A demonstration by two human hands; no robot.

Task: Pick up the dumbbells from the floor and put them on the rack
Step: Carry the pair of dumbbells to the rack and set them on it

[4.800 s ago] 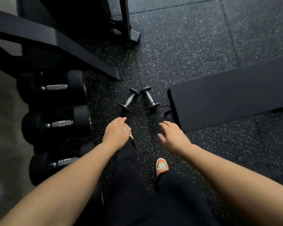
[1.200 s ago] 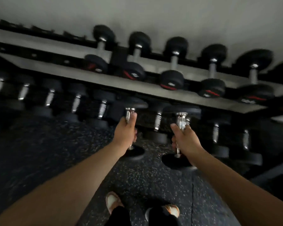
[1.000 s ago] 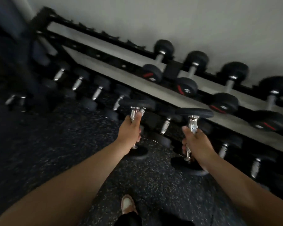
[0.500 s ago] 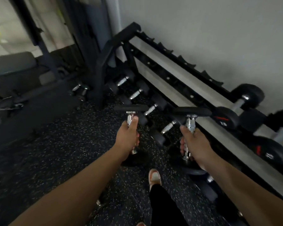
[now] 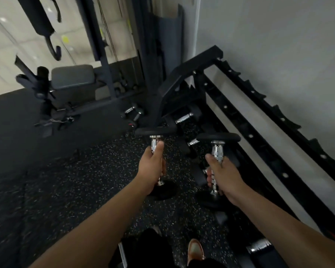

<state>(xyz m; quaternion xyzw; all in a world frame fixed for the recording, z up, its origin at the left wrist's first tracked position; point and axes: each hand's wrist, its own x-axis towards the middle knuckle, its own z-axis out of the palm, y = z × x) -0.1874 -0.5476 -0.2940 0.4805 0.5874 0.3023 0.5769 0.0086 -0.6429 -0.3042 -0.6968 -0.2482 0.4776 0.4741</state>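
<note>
Two small dumbbells are held upright in the air, chrome handles vertical — the left dumbbell (image 5: 155,149) gripped by the left hand (image 5: 152,169), the right dumbbell (image 5: 218,151) by the right hand (image 5: 221,176). Both hang above the speckled floor (image 5: 75,180), just beside the black rack (image 5: 249,132) along the wall — its upper tiers here bare.

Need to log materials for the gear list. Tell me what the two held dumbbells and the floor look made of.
Left dumbbell and right dumbbell: bright, mirror-like handles, likely chromed steel; matte black end discs, probably rubber-coated, though painted metal is possible. Floor: dull black with pale flecks, which looks like rubber gym tile.
</note>
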